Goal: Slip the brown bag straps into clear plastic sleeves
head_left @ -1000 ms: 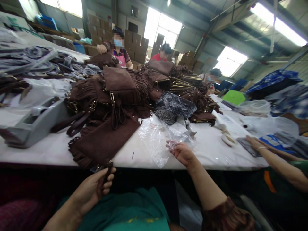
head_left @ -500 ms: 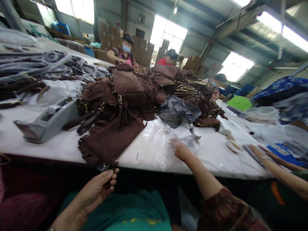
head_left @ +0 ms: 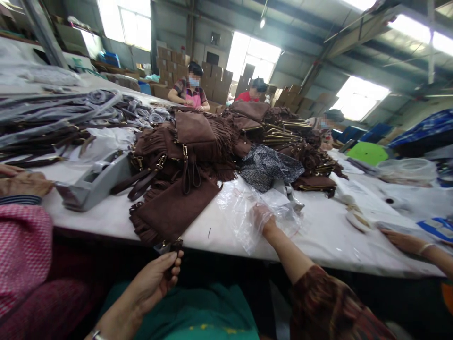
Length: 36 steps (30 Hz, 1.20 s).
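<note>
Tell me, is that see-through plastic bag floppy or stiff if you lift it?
Probably floppy: the plastic bag lies crumpled and wrinkled around the right hand. It looks thin and clear, so likely very light, and perhaps slippery on the table.

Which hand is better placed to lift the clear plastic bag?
Right. The right hand already lies in the plastic bag on the table; the left hand holds the brown pouch's corner.

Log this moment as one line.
left hand: pinching strap end of brown fringed bag | right hand: inside clear plastic bag | surface: white table
</note>
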Tool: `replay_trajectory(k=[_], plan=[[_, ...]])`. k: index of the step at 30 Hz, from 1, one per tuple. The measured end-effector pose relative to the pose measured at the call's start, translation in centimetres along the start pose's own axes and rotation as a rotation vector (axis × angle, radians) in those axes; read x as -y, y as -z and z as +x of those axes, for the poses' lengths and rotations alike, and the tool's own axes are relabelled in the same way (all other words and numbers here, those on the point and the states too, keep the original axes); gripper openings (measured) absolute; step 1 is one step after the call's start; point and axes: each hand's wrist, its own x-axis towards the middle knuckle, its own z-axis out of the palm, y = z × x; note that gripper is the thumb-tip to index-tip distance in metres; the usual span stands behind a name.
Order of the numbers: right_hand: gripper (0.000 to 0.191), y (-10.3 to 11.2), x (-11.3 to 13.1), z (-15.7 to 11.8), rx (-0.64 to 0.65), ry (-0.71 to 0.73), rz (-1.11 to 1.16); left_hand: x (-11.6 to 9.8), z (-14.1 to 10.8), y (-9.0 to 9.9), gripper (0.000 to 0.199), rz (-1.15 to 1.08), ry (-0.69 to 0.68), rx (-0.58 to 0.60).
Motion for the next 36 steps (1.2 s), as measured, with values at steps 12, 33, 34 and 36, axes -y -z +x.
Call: replay_trajectory(k=[12,33,34,36], plan=[[0.016,3.4,-0.5,-7.9,0.041,-0.200,0.433,0.0,0.2,0.6,0.016,0.025,0.060,0.105],[0.027,2.9,18.6,-12.9,0.281,0.005,1.439,0.4,-0.5,0.3,0.013,-0.072,0.091,0.321],[0.027,2.7,18.6,-13.3,0.286,-0.001,1.439,0.5,-0.4,0.2,0.014,-0.051,0.088,0.318],[0.027,2.5,18.6,-13.7,0.327,-0.030,1.461,0.8,-0.2,-0.1,0.016,-0.005,0.067,0.308]])
